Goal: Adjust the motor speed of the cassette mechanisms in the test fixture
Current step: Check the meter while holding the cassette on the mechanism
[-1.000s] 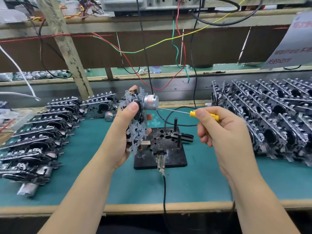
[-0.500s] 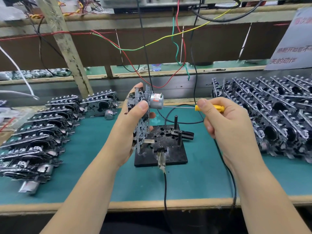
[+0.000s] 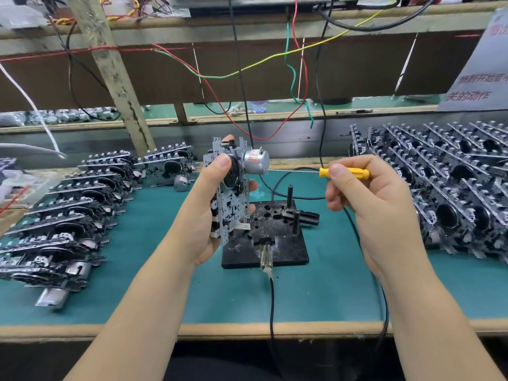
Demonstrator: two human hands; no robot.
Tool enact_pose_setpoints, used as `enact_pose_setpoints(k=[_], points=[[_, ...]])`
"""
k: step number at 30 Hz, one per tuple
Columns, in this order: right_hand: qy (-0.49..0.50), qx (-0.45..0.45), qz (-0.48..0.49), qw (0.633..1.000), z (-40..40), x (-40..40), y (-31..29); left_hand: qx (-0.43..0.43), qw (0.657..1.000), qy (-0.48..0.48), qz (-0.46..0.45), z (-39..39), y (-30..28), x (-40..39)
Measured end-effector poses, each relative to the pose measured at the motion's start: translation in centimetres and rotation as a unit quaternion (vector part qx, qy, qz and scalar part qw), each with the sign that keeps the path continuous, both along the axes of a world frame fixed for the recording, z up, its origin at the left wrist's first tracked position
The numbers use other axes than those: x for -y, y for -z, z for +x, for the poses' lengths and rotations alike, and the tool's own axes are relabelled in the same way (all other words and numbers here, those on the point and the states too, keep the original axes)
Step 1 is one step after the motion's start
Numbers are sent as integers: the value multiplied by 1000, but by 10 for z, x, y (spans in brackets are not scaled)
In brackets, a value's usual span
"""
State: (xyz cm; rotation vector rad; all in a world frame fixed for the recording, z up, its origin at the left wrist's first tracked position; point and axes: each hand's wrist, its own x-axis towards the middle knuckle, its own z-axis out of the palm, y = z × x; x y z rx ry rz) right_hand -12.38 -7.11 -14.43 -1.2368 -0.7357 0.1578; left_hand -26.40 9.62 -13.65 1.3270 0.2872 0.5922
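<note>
My left hand grips a metal cassette mechanism upright on its edge, above the left side of the black test fixture. Its round silver motor points right. My right hand pinches a small yellow-handled screwdriver, held level. The thin shaft reaches left and its tip meets the end face of the motor. The fixture plate carries black pegs and a metal clip at its front edge, with a black cable running off the bench.
Several cassette mechanisms lie in rows at the left and stand packed at the right. Coloured wires hang from the shelf behind. A black cable crosses the green mat towards the bench's front edge.
Both hands lifted slightly. The screwdriver swung level and its tip moved in against the end of the motor. The mechanism stays upright in my left hand.
</note>
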Motion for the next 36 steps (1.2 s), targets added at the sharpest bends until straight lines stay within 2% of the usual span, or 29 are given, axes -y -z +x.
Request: enact_pose_setpoints(k=[36], points=[[-1,-33,22,999,4,-7,14,-20,1000,-8,20,4,14,-8]])
